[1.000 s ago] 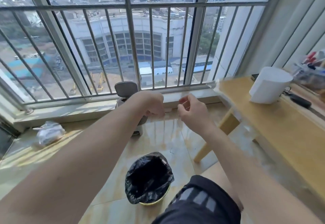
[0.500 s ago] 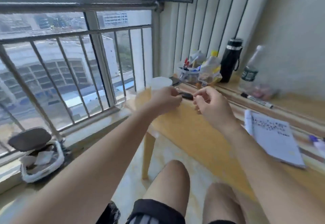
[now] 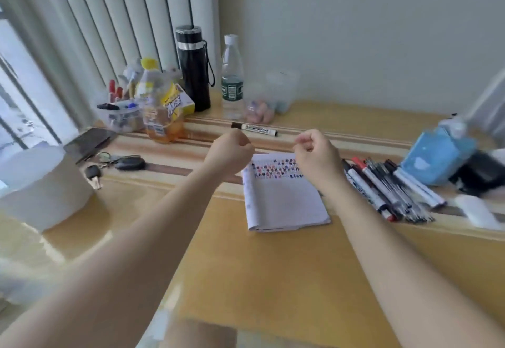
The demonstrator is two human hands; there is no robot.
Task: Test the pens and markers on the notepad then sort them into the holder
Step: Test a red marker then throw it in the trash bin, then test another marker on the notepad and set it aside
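Both hands hover above the table with fingers curled in and nothing visible in them, the left hand point(image 3: 232, 151) just left of the notepad point(image 3: 284, 200) and the right hand point(image 3: 317, 153) over its far right corner. The notepad lies mid-table, a heap of pens and markers point(image 3: 388, 186) towards the right edge. One marker point(image 3: 254, 128) lies near the back edge, and the holder point(image 3: 120, 116) stands at the back left corner.

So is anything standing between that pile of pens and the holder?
Yes: the yellow-capped juice bottle stands close beside the holder, on the side facing the pen pile. The flat notepad, left hand and right hand are also between.
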